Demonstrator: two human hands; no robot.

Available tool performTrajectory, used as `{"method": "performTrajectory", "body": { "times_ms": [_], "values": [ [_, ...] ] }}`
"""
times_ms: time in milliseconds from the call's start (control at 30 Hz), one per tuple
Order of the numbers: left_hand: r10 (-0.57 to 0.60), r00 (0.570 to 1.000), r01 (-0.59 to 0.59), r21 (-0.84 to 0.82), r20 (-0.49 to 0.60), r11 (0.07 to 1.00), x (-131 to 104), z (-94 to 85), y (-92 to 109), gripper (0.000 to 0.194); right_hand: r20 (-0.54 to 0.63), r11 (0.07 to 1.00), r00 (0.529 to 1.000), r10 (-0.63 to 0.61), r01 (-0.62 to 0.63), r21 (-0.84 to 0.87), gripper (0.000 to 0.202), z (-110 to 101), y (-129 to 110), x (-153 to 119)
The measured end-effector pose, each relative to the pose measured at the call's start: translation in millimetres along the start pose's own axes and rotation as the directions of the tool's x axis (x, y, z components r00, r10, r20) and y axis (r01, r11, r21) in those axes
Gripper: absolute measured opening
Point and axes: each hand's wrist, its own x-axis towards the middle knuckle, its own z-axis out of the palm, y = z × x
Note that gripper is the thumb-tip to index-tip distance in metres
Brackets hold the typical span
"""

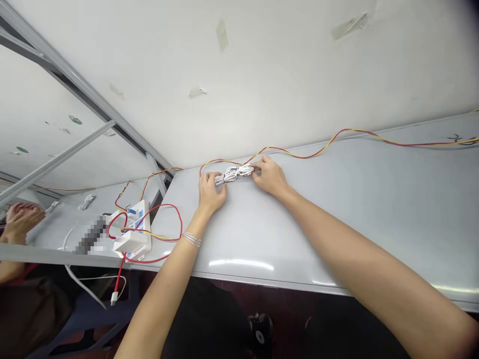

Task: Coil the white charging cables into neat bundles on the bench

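A white cable bundle [239, 171], folded and tied with dark ties, lies at the back of the grey tabletop [239, 224], close to the wall. My left hand [211, 192] has its thumb and fingers closed around the left end of the bundle. At the opposite end, my right hand [271, 176] pinches it between thumb and fingertips. Just behind runs a twisted red and yellow wire [284, 149] along the wall's foot. The fingertips partly hide both ends of the bundle.
To the left, a white power strip [145, 237] carries plugs and red and yellow wires. A red cable [119, 274] hangs over the front edge. Beyond the grey metal frame [60, 162] are another person's hands [23, 219] and another cable bundle [87, 201].
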Motion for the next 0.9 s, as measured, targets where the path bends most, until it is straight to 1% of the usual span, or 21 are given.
{"method": "performTrajectory", "body": {
  "times_ms": [100, 233, 300, 500, 700, 800, 900],
  "values": [
    [0.001, 0.999, -0.001, 0.010, 0.051, 1.000, 6, 4.4, -4, 0.040, 0.022, 1.000, 1.000, -0.010, 0.011, -0.016, 0.025, 2, 2, 3],
    [-0.036, 0.997, 0.034, 0.029, 0.070, 0.999, 1, 9.3, -4, 0.036, 0.028, 1.000, 0.999, -0.021, 0.021, -0.001, 0.020, 3, 3, 5],
    [-0.049, 0.996, 0.047, 0.031, 0.070, 0.998, -2, 10.0, -4, 0.036, 0.026, 1.000, 1.000, -0.015, 0.015, 0.004, 0.021, 3, 3, 5],
    [-0.040, 0.997, 0.036, 0.050, 0.064, 0.998, -3, 9.9, -4, 0.036, 0.044, 1.000, 0.999, -0.010, 0.012, -0.029, 0.025, 0, 4, 6],
    [-0.016, 0.996, 0.011, 0.053, 0.091, 0.999, -2, 12.0, -5, 0.043, 0.076, 0.999, 0.997, -0.003, 0.006, -0.043, 0.026, -2, 4, 7],
    [-0.043, 0.993, 0.034, 0.087, 0.106, 0.996, -3, 12.9, -5, 0.041, 0.086, 0.998, 0.996, 0.025, -0.020, -0.059, 0.029, -2, 4, 7],
    [-0.081, 0.992, 0.068, 0.127, 0.096, 0.990, -3, 12.9, -5, 0.038, 0.082, 0.995, 0.994, 0.066, -0.060, -0.076, 0.029, -1, 4, 8]
  ]
}}
